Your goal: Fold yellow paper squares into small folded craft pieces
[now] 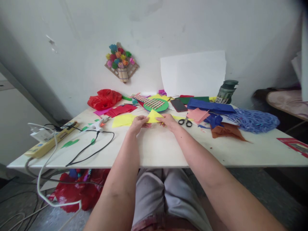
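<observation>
Between my two hands is a piece of yellow paper [153, 116], folded to a point at its top. My left hand [140, 124] pinches its left side and my right hand [169, 122] pinches its right side, just above the table. More yellow paper [122, 120] lies flat beside my left hand. Black-handled scissors [185, 122] rest to the right of my right hand. Just beyond my hands lies a green disc [162, 105] with a lattice of pale sticks [150, 102] across it.
At left are a glue gun [99, 124] with its black cord and a yellow power strip [45, 144]. A phone [178, 105], blue paper [211, 106], brown paper [226, 131], blue stringy bundle [257, 120] and dark bottle [226, 92] lie or stand right. Red plastic [104, 100] sits back left.
</observation>
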Demonstrator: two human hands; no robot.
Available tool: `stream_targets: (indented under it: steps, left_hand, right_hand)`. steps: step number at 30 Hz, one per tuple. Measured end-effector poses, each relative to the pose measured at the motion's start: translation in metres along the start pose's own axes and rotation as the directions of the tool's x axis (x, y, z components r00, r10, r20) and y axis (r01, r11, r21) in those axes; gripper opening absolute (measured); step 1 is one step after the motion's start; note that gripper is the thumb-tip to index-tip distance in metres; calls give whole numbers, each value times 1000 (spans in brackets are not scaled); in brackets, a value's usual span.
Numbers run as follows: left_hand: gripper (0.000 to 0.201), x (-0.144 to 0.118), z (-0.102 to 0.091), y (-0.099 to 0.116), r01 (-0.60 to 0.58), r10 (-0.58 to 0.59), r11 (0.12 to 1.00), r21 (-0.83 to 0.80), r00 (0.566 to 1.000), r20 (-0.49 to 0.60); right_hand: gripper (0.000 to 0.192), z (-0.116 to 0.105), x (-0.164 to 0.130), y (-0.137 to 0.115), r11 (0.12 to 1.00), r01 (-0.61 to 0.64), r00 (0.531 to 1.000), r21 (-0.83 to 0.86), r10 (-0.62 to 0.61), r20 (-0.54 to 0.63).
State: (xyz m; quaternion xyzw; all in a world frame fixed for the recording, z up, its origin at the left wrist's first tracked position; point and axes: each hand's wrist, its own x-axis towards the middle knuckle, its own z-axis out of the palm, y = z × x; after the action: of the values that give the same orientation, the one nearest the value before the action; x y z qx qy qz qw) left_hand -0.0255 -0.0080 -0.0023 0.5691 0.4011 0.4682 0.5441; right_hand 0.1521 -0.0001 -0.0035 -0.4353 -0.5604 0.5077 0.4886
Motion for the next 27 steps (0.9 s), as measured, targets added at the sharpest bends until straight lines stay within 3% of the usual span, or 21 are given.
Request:
stream_targets:
  steps: [18, 27]
  left_hand:
    - [36, -5, 5, 4, 83, -84, 996, 15, 995, 59]
    - [32, -1, 5, -2, 45, -42, 997, 67, 999, -34]
  right_hand:
    - [17, 2, -1, -1, 998, 44, 998, -33, -46, -50]
    - [18, 4, -2, -3, 997, 75, 995, -18, -76, -70]
